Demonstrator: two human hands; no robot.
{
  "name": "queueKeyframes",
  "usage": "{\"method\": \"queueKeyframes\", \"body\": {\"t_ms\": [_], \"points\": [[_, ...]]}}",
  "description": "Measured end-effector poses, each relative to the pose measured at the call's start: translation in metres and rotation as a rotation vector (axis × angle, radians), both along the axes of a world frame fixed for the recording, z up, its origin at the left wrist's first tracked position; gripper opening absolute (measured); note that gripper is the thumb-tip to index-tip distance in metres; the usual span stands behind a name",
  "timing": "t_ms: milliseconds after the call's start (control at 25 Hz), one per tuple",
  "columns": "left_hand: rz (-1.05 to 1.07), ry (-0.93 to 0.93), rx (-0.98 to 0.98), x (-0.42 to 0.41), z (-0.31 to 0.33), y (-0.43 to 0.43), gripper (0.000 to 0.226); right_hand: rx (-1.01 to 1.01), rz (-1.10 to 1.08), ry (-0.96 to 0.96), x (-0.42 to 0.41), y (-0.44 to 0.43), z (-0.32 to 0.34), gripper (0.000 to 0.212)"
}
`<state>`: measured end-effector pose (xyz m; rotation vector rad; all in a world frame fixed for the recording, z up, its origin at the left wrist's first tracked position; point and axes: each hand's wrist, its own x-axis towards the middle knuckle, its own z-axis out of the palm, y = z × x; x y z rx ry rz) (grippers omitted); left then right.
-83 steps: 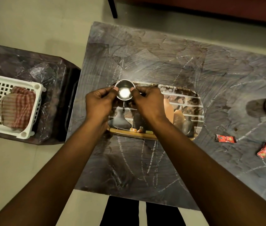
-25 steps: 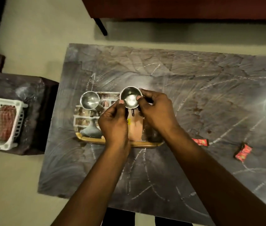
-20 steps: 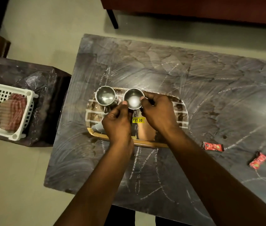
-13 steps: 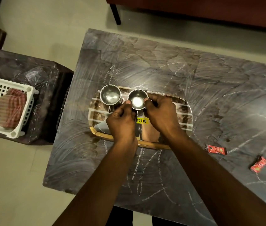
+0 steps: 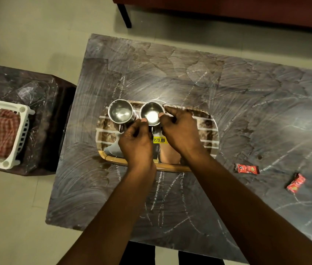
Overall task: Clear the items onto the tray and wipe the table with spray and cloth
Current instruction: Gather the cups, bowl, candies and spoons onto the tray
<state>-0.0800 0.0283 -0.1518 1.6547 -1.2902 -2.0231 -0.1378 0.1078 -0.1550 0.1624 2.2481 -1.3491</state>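
Second cup (image 5: 151, 116) now low on the tray (image 5: 211, 131), at its far edge, just beside the first cup (image 5: 121, 113). A second ago you held it higher, over the tray's middle. Since then it has come down and leftward, and the gap to the first cup has closed. Whether its base is fully seated, I cannot tell from above.

Your hands are both still on it. The left hand (image 5: 136, 142) pinches the near rim. The right hand (image 5: 180, 131) pinches the right rim, with its forefinger reaching round the far side. Neither has let go.

What it means: two cups are now gathered, and this placement looks all but done. Likely next is to release and draw both hands back.

Clearing is not finished. One red wrapper (image 5: 246, 168) lies on the desk (image 5: 170, 73) just right of the tray's near corner. The other red wrapper (image 5: 295, 184) lies further right, apart from the first.

The checked cloth (image 5: 2, 134) sits in the white basket (image 5: 24, 129) on the side stand (image 5: 42, 88) to your left, untouched. No spray bottle is in view now. The desk shows chalky streaks all over, so wiping is yet to begin.
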Motion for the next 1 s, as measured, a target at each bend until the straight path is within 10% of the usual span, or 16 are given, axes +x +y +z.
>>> {"method": "queueKeyframes", "body": {"t_ms": [280, 1000], "points": [[-0.252, -0.010, -0.360, 0.023, 0.025, 0.044, 0.017, 0.023, -0.108, 0.055, 0.004, 0.061, 0.008, 0.029], [-1.154, 0.006, -0.029, 0.034, -0.001, 0.388, 0.031, 0.534, -0.896, 0.114, 0.122, 0.540, 0.034, 0.028]]}}
